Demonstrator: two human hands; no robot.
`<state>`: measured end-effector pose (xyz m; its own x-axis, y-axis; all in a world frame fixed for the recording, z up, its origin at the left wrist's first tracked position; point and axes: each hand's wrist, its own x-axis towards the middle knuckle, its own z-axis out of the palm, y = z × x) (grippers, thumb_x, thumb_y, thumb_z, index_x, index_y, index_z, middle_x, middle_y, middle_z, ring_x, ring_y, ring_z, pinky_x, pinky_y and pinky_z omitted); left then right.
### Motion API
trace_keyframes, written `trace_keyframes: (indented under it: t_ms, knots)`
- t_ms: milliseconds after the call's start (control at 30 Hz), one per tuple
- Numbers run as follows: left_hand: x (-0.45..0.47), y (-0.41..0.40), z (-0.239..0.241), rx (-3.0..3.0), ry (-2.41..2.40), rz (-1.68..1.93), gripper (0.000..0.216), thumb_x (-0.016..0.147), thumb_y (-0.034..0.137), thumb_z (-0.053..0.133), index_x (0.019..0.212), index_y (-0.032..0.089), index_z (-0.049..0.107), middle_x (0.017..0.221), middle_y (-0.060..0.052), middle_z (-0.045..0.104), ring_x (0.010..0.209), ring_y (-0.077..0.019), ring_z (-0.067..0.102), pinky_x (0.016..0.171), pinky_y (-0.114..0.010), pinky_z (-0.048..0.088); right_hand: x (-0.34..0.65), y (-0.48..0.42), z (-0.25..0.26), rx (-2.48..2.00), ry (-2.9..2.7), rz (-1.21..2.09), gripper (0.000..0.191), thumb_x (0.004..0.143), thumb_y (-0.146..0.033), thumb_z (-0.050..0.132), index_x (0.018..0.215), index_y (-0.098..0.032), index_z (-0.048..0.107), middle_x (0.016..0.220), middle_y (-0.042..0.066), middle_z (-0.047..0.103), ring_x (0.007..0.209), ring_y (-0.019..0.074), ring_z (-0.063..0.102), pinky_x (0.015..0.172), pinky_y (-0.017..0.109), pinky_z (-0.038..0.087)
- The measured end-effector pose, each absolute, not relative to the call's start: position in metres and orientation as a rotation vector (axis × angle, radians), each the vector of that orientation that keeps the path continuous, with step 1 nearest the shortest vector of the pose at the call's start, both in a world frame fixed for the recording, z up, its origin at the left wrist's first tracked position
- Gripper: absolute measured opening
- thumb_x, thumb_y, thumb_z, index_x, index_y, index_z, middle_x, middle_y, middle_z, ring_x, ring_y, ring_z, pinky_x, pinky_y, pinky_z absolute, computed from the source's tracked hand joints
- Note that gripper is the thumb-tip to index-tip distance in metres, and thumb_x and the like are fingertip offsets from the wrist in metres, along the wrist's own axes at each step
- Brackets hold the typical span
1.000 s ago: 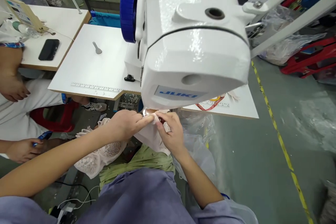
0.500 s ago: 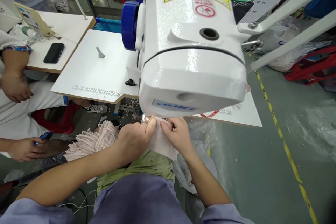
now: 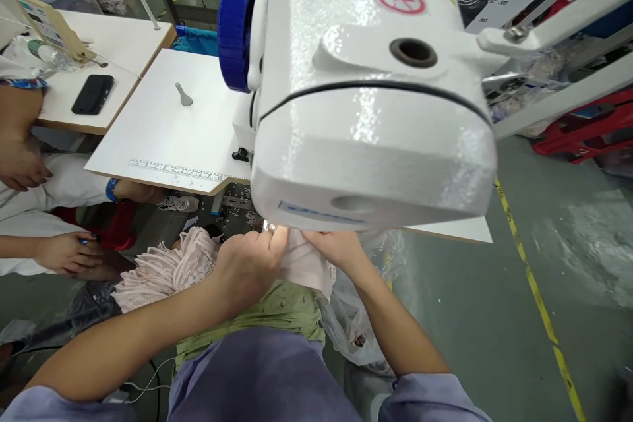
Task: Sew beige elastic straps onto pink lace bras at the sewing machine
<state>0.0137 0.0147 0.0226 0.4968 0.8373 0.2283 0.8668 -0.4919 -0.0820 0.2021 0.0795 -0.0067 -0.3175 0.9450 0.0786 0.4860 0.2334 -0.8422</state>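
Observation:
Under the head of a white sewing machine [image 3: 370, 145], both my hands are at a pale pink piece of fabric [image 3: 301, 264]. My left hand [image 3: 252, 267] pinches its left edge, thumb pointing up toward the needle area. On the other side my right hand [image 3: 339, 250] has the fabric at its upper right, its fingertips partly hidden beneath the machine head. The cloth hangs down toward my lap, with a lacy border at its lower right. A bundle of pale pink lace pieces [image 3: 171, 267] lies left of my left forearm.
The white machine table [image 3: 148, 125] carries a small grey tool [image 3: 183, 95] and a printed ruler strip. A seated person's hand [image 3: 69, 252] is at the left, near a black phone [image 3: 93, 93] on another table. A clear plastic bag [image 3: 356, 323] hangs right of my lap.
My head view has come closer over the machine. My right hand has slid further under the machine head, and the fabric's lacy edge now shows. The left hand keeps its pinch.

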Motion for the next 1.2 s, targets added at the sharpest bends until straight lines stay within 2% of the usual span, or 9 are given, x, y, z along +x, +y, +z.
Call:
trace_keyframes:
  t_ms: [267,433,633,800,900,1000,1067,1133,1200]
  knots:
    - [0.012,0.013,0.019,-2.597,-1.521,-0.144,0.016,0.081,0.008,0.051,0.092,0.018,0.056,0.060,0.000,0.058,0.052,-0.0155,0.056,0.045,-0.031,0.028,0.204,0.081,-0.006,-1.230,-1.908,1.046,0.010,0.080,-0.025,0.058,0.076,-0.024,0.067,0.097,0.004,0.070,0.096,0.0253,0.064,0.088,0.038,0.054]
    - [0.012,0.016,0.025,-2.594,-1.477,-0.189,0.020,0.081,0.007,0.050,0.096,0.017,0.059,0.057,0.000,0.057,0.048,-0.0145,0.054,0.045,-0.031,0.024,0.204,0.082,-0.007,-1.174,-1.877,1.051,0.013,0.082,-0.024,0.056,0.077,-0.023,0.068,0.102,0.004,0.070,0.099,0.0250,0.064,0.089,0.038,0.054]
    - [0.006,0.016,0.027,-2.519,-1.482,-0.273,0.016,0.084,0.005,0.049,0.084,0.018,0.058,0.053,0.002,0.053,0.046,-0.0156,0.052,0.046,-0.031,0.022,0.198,0.082,-0.007,-1.183,-1.849,1.087,0.011,0.080,-0.025,0.060,0.084,-0.024,0.071,0.108,0.005,0.070,0.104,0.0271,0.064,0.093,0.042,0.053]
    - [0.005,0.018,0.023,-2.602,-1.449,-0.300,0.013,0.083,0.008,0.053,0.086,0.019,0.059,0.061,0.000,0.061,0.049,-0.0153,0.053,0.047,-0.031,0.025,0.204,0.084,-0.007,-1.127,-1.881,1.091,0.013,0.083,-0.024,0.058,0.083,-0.023,0.071,0.112,0.004,0.069,0.110,0.0250,0.062,0.097,0.038,0.051]
    - [0.000,0.018,0.023,-2.561,-1.504,-0.316,0.015,0.087,0.009,0.050,0.083,0.019,0.060,0.055,0.000,0.058,0.048,-0.0159,0.053,0.046,-0.032,0.025,0.202,0.083,-0.007,-1.149,-1.888,1.090,0.011,0.083,-0.024,0.059,0.082,-0.022,0.070,0.111,0.004,0.068,0.110,0.0245,0.061,0.097,0.036,0.050]
    - [-0.003,0.016,0.022,-2.593,-1.605,-0.319,0.021,0.093,0.014,0.044,0.097,0.019,0.064,0.056,0.001,0.060,0.050,-0.0163,0.057,0.047,-0.032,0.025,0.197,0.081,-0.014,-1.165,-1.824,1.105,0.011,0.083,-0.028,0.061,0.082,-0.021,0.069,0.104,0.005,0.068,0.104,0.0240,0.062,0.092,0.036,0.050]
    - [-0.003,0.014,0.020,-2.661,-1.749,-0.369,0.027,0.098,0.021,0.039,0.110,0.021,0.063,0.067,0.000,0.068,0.059,-0.0160,0.062,0.050,-0.029,0.031,0.197,0.078,-0.024,-1.153,-1.758,1.120,0.015,0.084,-0.033,0.062,0.087,-0.020,0.069,0.104,0.006,0.067,0.092,0.0208,0.062,0.083,0.033,0.051]
    - [-0.003,0.010,0.016,-2.671,-2.003,-0.543,0.028,0.100,0.029,0.038,0.116,0.022,0.060,0.081,-0.002,0.073,0.069,-0.0157,0.066,0.056,-0.026,0.038,0.198,0.072,-0.034,-1.150,-1.662,1.133,0.026,0.086,-0.038,0.064,0.104,-0.020,0.067,0.107,0.006,0.065,0.075,0.0148,0.057,0.070,0.028,0.048]
    - [-0.004,0.007,0.012,-2.566,-2.312,-0.813,0.028,0.099,0.039,0.041,0.112,0.020,0.057,0.089,-0.003,0.071,0.073,-0.0153,0.066,0.059,-0.025,0.042,0.200,0.063,-0.042,-1.193,-1.558,1.100,0.040,0.086,-0.040,0.066,0.121,-0.021,0.060,0.107,0.005,0.064,0.064,0.0106,0.049,0.062,0.025,0.044]
